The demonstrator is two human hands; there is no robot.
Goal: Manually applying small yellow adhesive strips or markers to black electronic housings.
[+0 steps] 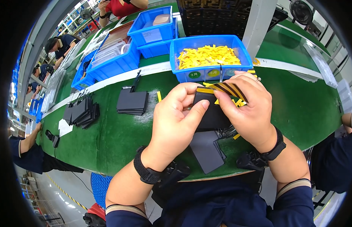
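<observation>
My left hand (170, 121) grips a thin black rectangular panel (213, 115), thumb on its face and fingers along its upper left side. A yellow strip (205, 90) lies along the panel's top edge. At the upper right corner my right hand (255, 108) is closed on several bent black-and-yellow strips (232, 90), pinched between thumb and fingers. Their far ends are hidden by the fingers. Loose yellow pieces (236, 102) show beneath the right hand. Below the held panel lies a small stack of black panels (208, 153) with thin dark attachments.
A blue bin (179, 77) full of yellow strips (206, 56) stands just beyond my hands. More black panels (132, 101) and another pile (83, 111) rest to the left on the green table (111, 140). Other blue bins (115, 64) stand behind; people sit around.
</observation>
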